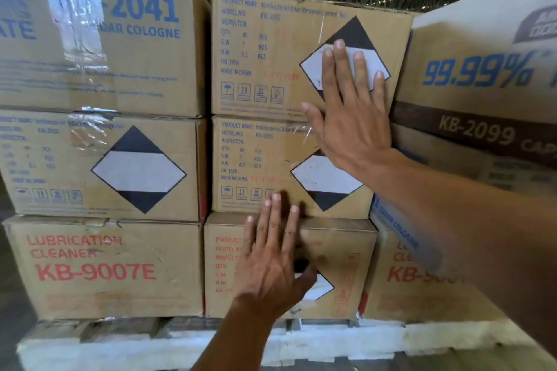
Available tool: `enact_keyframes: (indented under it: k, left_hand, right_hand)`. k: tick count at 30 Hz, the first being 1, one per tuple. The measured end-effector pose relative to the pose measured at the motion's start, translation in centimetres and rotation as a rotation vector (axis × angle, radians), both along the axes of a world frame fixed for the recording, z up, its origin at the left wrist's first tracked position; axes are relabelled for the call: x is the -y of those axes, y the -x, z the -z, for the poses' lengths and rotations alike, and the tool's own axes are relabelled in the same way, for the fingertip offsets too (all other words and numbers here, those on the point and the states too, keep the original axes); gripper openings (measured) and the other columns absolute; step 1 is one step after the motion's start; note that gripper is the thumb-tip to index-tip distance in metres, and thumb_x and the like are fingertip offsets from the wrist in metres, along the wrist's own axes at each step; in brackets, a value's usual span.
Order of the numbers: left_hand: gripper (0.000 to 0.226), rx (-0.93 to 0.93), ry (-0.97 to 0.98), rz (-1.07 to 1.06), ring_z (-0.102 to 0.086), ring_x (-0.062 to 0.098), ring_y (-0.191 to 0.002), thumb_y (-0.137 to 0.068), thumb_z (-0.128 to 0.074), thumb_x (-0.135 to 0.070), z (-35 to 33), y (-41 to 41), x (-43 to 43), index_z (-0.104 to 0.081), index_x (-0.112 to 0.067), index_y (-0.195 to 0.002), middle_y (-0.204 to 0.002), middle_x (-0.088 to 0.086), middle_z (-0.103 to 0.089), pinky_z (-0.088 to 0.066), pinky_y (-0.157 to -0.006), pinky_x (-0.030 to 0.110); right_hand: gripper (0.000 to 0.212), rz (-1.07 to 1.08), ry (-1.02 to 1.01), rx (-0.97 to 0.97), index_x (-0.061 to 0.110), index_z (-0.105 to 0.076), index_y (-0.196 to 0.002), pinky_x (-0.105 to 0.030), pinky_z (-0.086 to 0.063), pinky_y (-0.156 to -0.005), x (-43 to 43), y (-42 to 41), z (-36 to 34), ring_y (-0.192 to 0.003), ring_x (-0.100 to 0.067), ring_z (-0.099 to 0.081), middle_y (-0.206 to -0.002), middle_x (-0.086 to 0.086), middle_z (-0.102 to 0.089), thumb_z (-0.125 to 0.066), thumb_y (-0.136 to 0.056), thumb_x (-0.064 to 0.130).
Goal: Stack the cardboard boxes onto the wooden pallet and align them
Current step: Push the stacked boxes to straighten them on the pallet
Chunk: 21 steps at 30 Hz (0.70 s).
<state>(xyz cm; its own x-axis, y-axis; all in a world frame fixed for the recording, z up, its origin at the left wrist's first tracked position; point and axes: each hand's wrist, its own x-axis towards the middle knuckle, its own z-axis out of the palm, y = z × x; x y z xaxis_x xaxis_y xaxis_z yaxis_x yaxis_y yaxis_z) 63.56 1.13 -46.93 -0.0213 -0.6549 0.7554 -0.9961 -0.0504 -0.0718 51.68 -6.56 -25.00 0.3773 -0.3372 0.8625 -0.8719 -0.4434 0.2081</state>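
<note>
Head view: cardboard boxes [120,280] sit three high on the wooden pallet [120,343], left hand [271,262] and right hand [352,108] pressing flat and spread, so likely only aligning remains

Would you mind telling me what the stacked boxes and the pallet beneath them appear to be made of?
The boxes are matte brown cardboard, creased at the edges, sealed with glossy clear tape. The pallet looks like pale, rough wood, though glare leaves that uncertain.
</note>
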Motion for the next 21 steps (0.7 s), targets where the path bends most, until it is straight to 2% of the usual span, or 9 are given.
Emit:
enact_keyframes:
  k: [4, 7, 10, 15, 21]
  left_hand:
    - [0.098, -0.04, 0.018, 0.082, -0.017, 0.034, -0.152, -0.081, -0.047, -0.066, -1.4, 1.6, -1.3, -0.029, -0.006, -0.157, -0.164, 0.021, -0.017, -0.018, -0.118, 0.052]
    - [0.099, -0.041, 0.029, 0.143, -0.014, 0.033, -0.153, -0.082, -0.046, -0.066, -4.3, 4.0, -2.9, -0.026, -0.004, -0.156, -0.164, 0.021, -0.017, -0.015, -0.119, 0.051]
    - [0.098, -0.04, 0.004, 0.214, -0.021, 0.036, -0.151, -0.084, -0.043, -0.065, -6.0, 7.1, -5.3, -0.027, 0.0, -0.155, -0.163, 0.021, -0.021, -0.018, -0.117, 0.051]
    - [0.098, 0.002, -0.075, 0.378, -0.021, 0.038, -0.151, -0.085, -0.047, -0.063, -6.4, 13.4, -9.3, -0.027, 0.002, -0.154, -0.164, 0.022, -0.018, -0.018, -0.118, 0.051]
    - [0.098, 0.012, -0.041, 0.456, -0.02, 0.036, -0.152, -0.084, -0.05, -0.061, -8.0, 23.7, -11.4, -0.027, 0.003, -0.154, -0.164, 0.021, -0.018, -0.019, -0.119, 0.05]
  right_hand:
    - [0.075, 0.07, 0.004, -0.04, 0.012, 0.002, -0.161, -0.054, -0.006, -0.124, -2.4, 1.6, -1.4, -0.155, -0.034, -0.003, -0.17, -0.007, 0.002, -0.022, -0.105, 0.056]
    - [0.077, 0.108, 0.057, -0.014, 0.012, -0.003, -0.161, -0.053, -0.008, -0.123, -6.4, 3.2, -4.1, -0.155, -0.035, -0.008, -0.17, -0.007, -0.004, -0.026, -0.104, 0.058]
    - [0.078, 0.15, 0.063, -0.007, 0.012, 0.0, -0.161, -0.052, -0.005, -0.123, -11.3, 5.6, -7.0, -0.155, -0.036, -0.005, -0.17, -0.007, 0.0, -0.021, -0.103, 0.06]
    - [0.078, 0.102, 0.133, 0.111, 0.009, -0.011, -0.16, -0.054, -0.009, -0.122, -19.1, 10.1, -10.5, -0.154, -0.037, -0.009, -0.169, -0.009, -0.009, -0.028, -0.101, 0.057]
    - [0.077, 0.056, 0.181, 0.155, 0.009, -0.014, -0.16, -0.055, -0.008, -0.122, -23.4, 18.6, -11.3, -0.154, -0.037, -0.009, -0.169, -0.011, -0.011, -0.029, -0.101, 0.056]
